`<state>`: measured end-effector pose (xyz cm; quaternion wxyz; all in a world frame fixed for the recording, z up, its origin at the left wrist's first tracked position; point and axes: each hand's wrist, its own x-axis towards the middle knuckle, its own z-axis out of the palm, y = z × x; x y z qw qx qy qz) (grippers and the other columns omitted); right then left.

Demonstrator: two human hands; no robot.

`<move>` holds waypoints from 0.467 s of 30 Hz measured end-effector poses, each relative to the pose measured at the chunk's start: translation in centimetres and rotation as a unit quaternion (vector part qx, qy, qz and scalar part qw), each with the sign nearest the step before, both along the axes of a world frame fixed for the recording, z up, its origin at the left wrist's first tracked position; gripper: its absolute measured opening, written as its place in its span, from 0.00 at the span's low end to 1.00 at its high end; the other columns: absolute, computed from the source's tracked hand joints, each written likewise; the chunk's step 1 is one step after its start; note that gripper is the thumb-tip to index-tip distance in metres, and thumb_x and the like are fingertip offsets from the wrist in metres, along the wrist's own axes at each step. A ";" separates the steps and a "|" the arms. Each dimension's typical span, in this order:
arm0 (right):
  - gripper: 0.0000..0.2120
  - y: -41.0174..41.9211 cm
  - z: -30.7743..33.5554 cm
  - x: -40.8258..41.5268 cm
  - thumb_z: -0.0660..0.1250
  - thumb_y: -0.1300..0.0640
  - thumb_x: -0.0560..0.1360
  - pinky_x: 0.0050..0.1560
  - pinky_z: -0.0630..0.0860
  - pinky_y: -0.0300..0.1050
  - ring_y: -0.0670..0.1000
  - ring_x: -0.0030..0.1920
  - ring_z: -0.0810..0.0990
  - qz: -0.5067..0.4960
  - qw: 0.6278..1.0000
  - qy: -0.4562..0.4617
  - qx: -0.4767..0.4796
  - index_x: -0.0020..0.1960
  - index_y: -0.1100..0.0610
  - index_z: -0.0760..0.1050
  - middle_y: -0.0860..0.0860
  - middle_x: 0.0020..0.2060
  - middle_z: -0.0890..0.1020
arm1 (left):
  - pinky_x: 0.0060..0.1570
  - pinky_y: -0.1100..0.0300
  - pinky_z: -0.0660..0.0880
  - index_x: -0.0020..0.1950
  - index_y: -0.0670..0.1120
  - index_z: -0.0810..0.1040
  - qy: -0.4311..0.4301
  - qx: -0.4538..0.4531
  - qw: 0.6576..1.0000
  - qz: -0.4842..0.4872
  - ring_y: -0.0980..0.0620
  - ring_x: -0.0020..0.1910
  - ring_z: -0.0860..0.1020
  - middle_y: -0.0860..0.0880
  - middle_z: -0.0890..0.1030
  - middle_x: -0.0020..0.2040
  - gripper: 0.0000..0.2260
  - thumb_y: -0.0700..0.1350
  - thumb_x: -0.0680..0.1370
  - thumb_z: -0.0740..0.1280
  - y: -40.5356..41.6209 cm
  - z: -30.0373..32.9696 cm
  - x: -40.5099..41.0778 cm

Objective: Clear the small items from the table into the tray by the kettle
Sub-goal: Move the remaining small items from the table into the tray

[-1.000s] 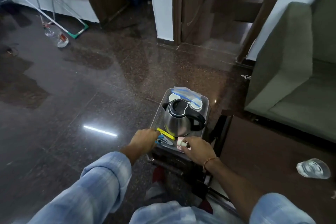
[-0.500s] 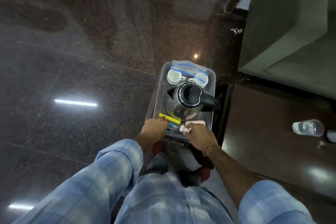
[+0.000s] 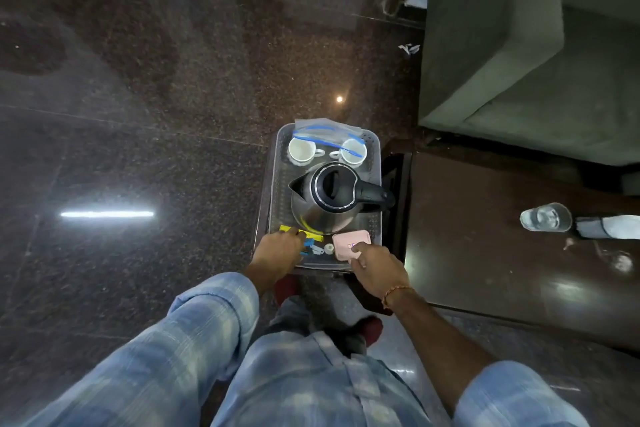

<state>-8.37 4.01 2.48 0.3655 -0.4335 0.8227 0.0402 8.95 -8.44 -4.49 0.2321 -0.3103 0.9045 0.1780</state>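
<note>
A perforated tray [image 3: 275, 184] holds a steel kettle [image 3: 323, 215] with a black lid and handle. At the tray's near end lie a yellow strip [image 3: 311, 235], blue clips [image 3: 309, 248], a small white cap [image 3: 328, 248] and a pink flat case [image 3: 349, 242]. My left hand [image 3: 278, 248] rests at the tray's near left, its fingers curled over the yellow strip's end. My right hand [image 3: 377, 269] hovers over the near right corner, its index finger touching the pink case. Whether either hand grips anything is hidden.
Two white cups [image 3: 302, 150] and a clear zip bag [image 3: 327, 132] sit at the tray's far end. A dark brown table [image 3: 485, 236] to the right carries a glass of water [image 3: 545, 217] and a white object [image 3: 609, 227]. A green sofa [image 3: 519, 55] stands behind.
The camera tilted further down. The white cap that my right hand held now lies in the tray, and that hand has moved onto the pink case. My left hand stays by the yellow strip.
</note>
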 end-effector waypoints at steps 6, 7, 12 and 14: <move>0.13 1.8 0.9 -1.7 0.60 0.52 0.78 0.52 0.79 0.51 0.60 0.53 0.81 -0.036 0.999 0.002 0.000 0.59 0.53 0.77 0.56 0.54 0.82 | 0.47 0.49 0.77 0.66 0.46 0.70 -0.012 -0.006 1.000 -0.027 0.43 0.57 0.79 0.46 0.77 0.61 0.17 0.51 0.79 0.63 0.0 0.1 -0.9; 0.12 2.1 1.0 -1.9 0.60 0.52 0.78 0.51 0.80 0.52 0.60 0.51 0.81 -0.042 0.999 0.000 -0.003 0.58 0.53 0.77 0.57 0.53 0.82 | 0.47 0.48 0.77 0.65 0.46 0.71 -0.012 -0.009 0.999 -0.039 0.42 0.56 0.80 0.46 0.77 0.61 0.16 0.50 0.79 0.62 0.2 0.3 -1.2; 0.12 5.1 1.9 -3.9 0.61 0.50 0.77 0.52 0.80 0.50 0.56 0.51 0.81 -0.111 0.994 -0.005 -0.020 0.58 0.49 0.77 0.54 0.52 0.83 | 0.46 0.49 0.77 0.61 0.46 0.74 -0.003 -0.026 0.993 -0.113 0.41 0.54 0.81 0.44 0.80 0.58 0.14 0.49 0.79 0.59 2.3 1.3 -4.1; 0.13 7.0 2.3 -5.6 0.62 0.50 0.77 0.55 0.79 0.52 0.55 0.53 0.81 -0.139 0.990 -0.015 -0.035 0.60 0.50 0.76 0.53 0.53 0.83 | 0.47 0.50 0.76 0.60 0.46 0.75 0.019 -0.017 0.991 -0.132 0.42 0.54 0.80 0.45 0.80 0.58 0.14 0.50 0.79 0.60 3.4 1.9 -5.9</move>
